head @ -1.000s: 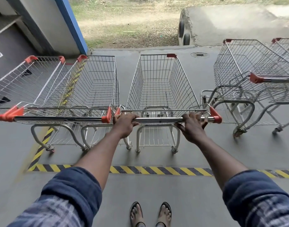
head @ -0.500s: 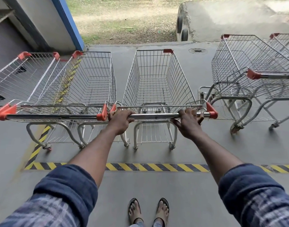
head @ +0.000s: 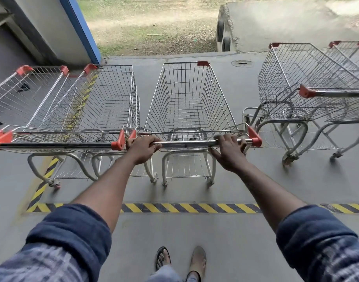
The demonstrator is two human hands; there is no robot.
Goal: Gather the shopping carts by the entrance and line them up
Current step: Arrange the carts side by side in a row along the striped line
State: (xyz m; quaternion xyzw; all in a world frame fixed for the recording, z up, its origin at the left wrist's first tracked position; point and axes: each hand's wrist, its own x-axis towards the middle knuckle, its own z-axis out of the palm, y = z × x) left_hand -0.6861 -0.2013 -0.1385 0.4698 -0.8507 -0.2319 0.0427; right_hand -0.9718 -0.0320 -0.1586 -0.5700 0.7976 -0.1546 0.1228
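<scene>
Straight ahead stands a wire shopping cart with red corner caps. My left hand is closed on the left end of its chrome handle bar. My right hand is wrapped over the bar's right end. Two more carts stand side by side to the left, the nearer one almost touching my cart and the farther one partly cut off. To the right, two carts stand apart at an angle, one nested behind the other.
A yellow and black hazard stripe crosses the concrete floor under my arms, and another runs along the left. A blue-edged wall rises at the back left. Grass and a concrete ramp lie beyond the floor's far edge. My sandalled feet show below.
The cart in my hands has rolled slightly forward beside the left carts. My feet have shifted, one stepping ahead. Both hands stay on the bar.
</scene>
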